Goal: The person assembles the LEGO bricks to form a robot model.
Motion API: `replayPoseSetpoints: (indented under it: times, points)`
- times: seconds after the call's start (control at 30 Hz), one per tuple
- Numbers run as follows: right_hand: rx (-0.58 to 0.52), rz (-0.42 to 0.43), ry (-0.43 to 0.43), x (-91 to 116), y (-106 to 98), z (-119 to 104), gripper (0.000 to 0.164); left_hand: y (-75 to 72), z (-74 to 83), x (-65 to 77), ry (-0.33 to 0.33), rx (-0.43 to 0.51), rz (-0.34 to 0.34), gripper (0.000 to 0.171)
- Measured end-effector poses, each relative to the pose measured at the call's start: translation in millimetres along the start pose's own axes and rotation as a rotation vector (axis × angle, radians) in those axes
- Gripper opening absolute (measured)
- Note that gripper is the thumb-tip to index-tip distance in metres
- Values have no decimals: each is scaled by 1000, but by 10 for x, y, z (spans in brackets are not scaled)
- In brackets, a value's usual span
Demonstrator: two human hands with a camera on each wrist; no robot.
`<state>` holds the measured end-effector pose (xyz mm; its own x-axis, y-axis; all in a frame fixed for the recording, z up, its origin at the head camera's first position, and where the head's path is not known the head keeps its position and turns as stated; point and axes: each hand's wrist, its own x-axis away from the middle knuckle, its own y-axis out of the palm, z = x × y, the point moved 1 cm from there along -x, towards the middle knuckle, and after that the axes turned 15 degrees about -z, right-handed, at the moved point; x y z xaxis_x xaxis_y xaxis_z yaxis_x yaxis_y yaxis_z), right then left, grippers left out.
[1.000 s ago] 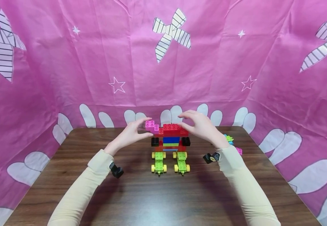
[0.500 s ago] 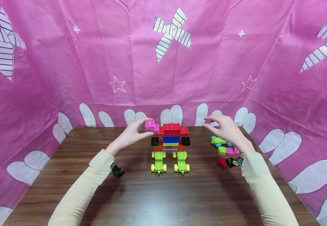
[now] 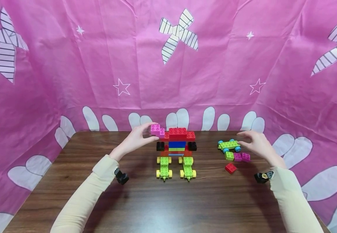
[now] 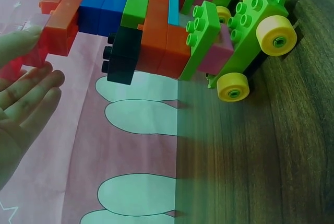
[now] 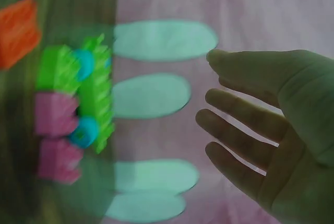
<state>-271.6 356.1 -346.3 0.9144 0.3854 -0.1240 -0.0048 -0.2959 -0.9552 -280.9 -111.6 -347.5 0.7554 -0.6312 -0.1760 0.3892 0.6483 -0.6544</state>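
Observation:
A figure of toy building bricks (image 3: pixel 177 144) stands upright on two lime wheeled bases with yellow wheels, red across its top and blue and lime in its middle. At its upper left corner my left hand (image 3: pixel 133 140) pinches stepped pink bricks (image 3: pixel 156 130) between thumb and fingers; the left wrist view shows the hand (image 4: pixel 23 93) there beside the red top. My right hand (image 3: pixel 257 145) holds nothing, fingers apart, over the right side. Nearest to it is a lime wheeled base (image 3: pixel 229 145) with blue wheels, overlapping its fingertips in the head view.
In front of the blue-wheeled base lie a lime brick (image 3: pixel 229 155) and two pink bricks (image 3: pixel 242 157). A red brick (image 3: pixel 231 168) lies nearer on the wooden table (image 3: pixel 157 207). Pink cloth (image 3: pixel 145 64) hangs behind and at both sides.
My right hand has moved away from the figure's top right to the table's right side, uncovering the loose bricks. My left hand stays at the pink bricks.

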Motion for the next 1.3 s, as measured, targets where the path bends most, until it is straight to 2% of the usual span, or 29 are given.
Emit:
replayPoseSetpoints:
  times: [0.13,0.3,0.47,0.63,0.77,1.0,1.3]
  points:
    - [-40,-59,59,110,89,235,38,-3,-21,5,25,-2,1,52]
    - [-57,-101,101,207,260,455,39,-3,-16,11,25,-14,4,52]
    - [-58,-122,155,238,417,607,41,-7,-27,8,10,-14,13,51]
    - [-133,-177,211,265,545,717,46,-5,-42,14,1,-22,29,49]
    - [-159,-209,225,295,617,797,50,-5,-36,21,-8,-36,36,49]
    - [-94,-182,196,298,676,894,48,-8,-41,27,-3,-38,37,50]
    - [-103,-194,209,288,727,924,45,-1,-47,26,-12,-53,46,50]
